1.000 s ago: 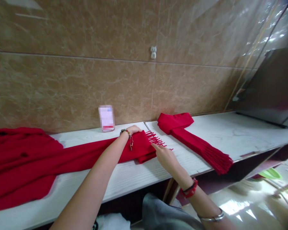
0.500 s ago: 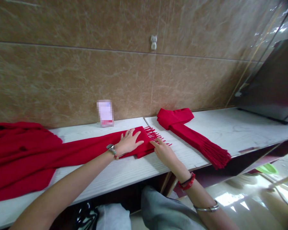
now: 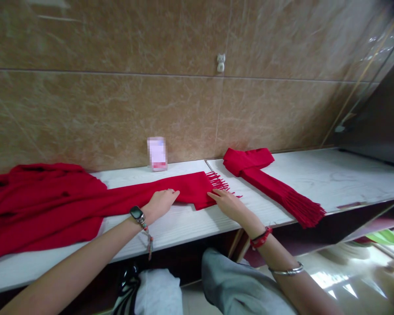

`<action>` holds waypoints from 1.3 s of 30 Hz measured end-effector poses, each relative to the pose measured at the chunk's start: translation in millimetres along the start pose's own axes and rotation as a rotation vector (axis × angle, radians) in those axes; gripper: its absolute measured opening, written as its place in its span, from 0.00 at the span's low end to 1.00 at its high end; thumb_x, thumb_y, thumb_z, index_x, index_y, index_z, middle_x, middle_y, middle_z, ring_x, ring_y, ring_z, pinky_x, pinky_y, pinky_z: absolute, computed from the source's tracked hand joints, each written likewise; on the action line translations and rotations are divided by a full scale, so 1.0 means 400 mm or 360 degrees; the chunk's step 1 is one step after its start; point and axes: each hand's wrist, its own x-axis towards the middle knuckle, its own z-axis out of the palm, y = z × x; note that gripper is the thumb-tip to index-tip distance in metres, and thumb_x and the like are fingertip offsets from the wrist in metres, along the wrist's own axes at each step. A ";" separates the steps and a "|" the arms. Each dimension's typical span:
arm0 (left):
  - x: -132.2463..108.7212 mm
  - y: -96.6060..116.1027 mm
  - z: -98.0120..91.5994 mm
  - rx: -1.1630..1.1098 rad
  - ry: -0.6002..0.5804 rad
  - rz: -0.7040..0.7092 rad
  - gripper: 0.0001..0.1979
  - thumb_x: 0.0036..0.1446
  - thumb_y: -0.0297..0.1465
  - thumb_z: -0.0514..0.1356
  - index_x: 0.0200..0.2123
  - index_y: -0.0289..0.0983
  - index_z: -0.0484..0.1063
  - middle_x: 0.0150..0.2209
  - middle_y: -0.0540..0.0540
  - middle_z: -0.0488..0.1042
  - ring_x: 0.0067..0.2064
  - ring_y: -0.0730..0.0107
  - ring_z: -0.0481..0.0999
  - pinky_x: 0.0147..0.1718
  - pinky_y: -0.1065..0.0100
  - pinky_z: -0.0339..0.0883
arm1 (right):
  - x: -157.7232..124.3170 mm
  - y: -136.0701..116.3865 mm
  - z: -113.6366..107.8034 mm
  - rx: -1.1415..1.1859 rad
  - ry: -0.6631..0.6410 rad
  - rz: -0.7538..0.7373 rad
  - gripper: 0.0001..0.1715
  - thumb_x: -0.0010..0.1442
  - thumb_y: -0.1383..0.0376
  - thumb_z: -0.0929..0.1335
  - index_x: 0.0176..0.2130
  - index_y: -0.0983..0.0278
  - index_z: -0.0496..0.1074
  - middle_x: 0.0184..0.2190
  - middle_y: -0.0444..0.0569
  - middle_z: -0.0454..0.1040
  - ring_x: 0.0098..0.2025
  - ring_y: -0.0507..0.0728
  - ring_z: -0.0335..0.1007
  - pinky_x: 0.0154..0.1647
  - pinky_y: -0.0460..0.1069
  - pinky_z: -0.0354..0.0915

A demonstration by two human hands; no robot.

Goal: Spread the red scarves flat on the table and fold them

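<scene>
Head camera view: a long red scarf (image 3: 118, 199) lies along a white bench (image 3: 348, 175), bunched into a heap at the left and flat at its fringed end. The left hand (image 3: 160, 204) rests at the scarf's near edge, fingers bent; whether they pinch the cloth, I cannot tell. The right hand (image 3: 229, 204) touches the fringed end, fingers close together, their grip unclear. Well to the right lies a folded red scarf (image 3: 269, 186), its fringe overhanging the bench's front edge
</scene>
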 end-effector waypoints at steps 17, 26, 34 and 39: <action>-0.115 0.069 -0.019 -0.0022 0.0059 0.0281 0.27 0.53 0.14 0.43 0.55 0.34 0.57 0.56 0.37 0.60 0.57 0.62 0.59 0.52 0.62 0.56 | -0.018 0.057 0.027 0.0670 0.0131 -0.0220 0.27 0.54 0.76 0.56 0.51 0.64 0.66 0.51 0.50 0.67 0.54 0.54 0.60 0.55 0.53 0.57; -0.113 0.071 -0.019 -0.0081 0.0002 0.0053 0.25 0.55 0.22 0.48 0.57 0.36 0.55 0.56 0.36 0.59 0.55 0.53 0.61 0.47 0.55 0.61 | -0.013 0.057 0.022 0.0544 0.0109 -0.0220 0.25 0.53 0.75 0.57 0.50 0.67 0.67 0.51 0.53 0.67 0.54 0.56 0.60 0.55 0.53 0.57; -0.013 -0.013 0.024 -0.0102 0.0131 0.0089 0.24 0.55 0.16 0.45 0.53 0.38 0.61 0.53 0.41 0.65 0.50 0.64 0.67 0.42 0.67 0.65 | 0.001 0.027 0.024 0.0079 0.0097 -0.0213 0.19 0.58 0.72 0.57 0.46 0.67 0.68 0.47 0.55 0.70 0.51 0.57 0.64 0.52 0.53 0.59; 0.058 -0.049 0.044 -0.0087 0.0214 -0.0008 0.21 0.54 0.16 0.47 0.48 0.36 0.66 0.45 0.40 0.71 0.46 0.64 0.71 0.40 0.67 0.66 | 0.048 0.018 0.047 -0.0092 0.0054 -0.0005 0.17 0.58 0.73 0.58 0.45 0.67 0.68 0.45 0.56 0.70 0.51 0.57 0.63 0.52 0.51 0.59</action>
